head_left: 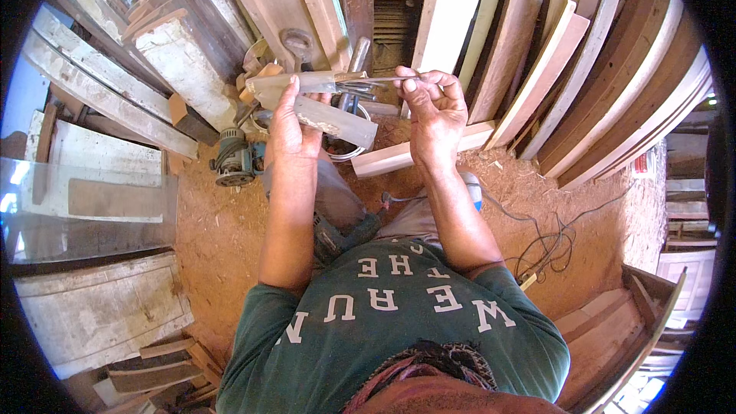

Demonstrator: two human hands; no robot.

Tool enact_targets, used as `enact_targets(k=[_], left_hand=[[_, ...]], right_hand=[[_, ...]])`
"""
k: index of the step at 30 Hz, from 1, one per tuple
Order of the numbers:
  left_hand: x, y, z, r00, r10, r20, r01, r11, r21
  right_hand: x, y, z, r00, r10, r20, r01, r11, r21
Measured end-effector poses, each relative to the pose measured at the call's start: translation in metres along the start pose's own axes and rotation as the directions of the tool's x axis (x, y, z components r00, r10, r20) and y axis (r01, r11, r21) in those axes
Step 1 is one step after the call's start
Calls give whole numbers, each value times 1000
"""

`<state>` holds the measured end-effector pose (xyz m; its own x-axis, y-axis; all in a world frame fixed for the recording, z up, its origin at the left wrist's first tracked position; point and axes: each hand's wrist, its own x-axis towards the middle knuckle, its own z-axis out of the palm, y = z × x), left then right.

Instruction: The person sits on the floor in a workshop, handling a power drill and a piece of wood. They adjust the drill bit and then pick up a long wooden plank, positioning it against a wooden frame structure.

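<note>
Plastic case (335,119) gripped in our left hand (296,124), we pinch a thin rod (386,79) with our right hand (436,111). We should hold both aligned.

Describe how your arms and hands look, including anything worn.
The left hand and right hand are bare, without gloves. The forearms are uncovered, with no watch or wristband visible. Short dark green sleeves belong to a T-shirt with white lettering.

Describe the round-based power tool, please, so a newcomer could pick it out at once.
Start at the upper-left leaning boards. On the sawdusty floor below, left of the left hand, lies the power tool. The boards lack its round base and blue-grey body.
</note>
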<state>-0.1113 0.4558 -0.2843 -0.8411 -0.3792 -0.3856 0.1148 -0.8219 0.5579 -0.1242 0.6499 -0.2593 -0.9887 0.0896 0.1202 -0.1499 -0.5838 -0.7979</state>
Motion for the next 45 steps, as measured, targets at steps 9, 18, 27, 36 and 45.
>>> enact_targets(k=[9, 18, 27, 36, 45], left_hand=[[1, 4, -3, 1000, 3, 0, -3, 999, 37], [-1, 2, 5, 999, 12, -30, -14, 999, -36], [2, 0, 1, 1000, 15, -8, -15, 1000, -10], [4, 4, 0, 1000, 19, -17, -20, 999, -38], [7, -4, 0, 1000, 9, 24, -8, 999, -34]], right_hand=[[-1, -4, -2, 1000, 27, -9, -26, 999, 38], [-5, 1, 1, 973, -210, 91, 226, 947, -229], [0, 12, 13, 935, -319, 156, 355, 819, -451], [5, -8, -4, 919, -393, 45, 393, 893, -220], [7, 2, 15, 859, -453, 241, 512, 748, -423]])
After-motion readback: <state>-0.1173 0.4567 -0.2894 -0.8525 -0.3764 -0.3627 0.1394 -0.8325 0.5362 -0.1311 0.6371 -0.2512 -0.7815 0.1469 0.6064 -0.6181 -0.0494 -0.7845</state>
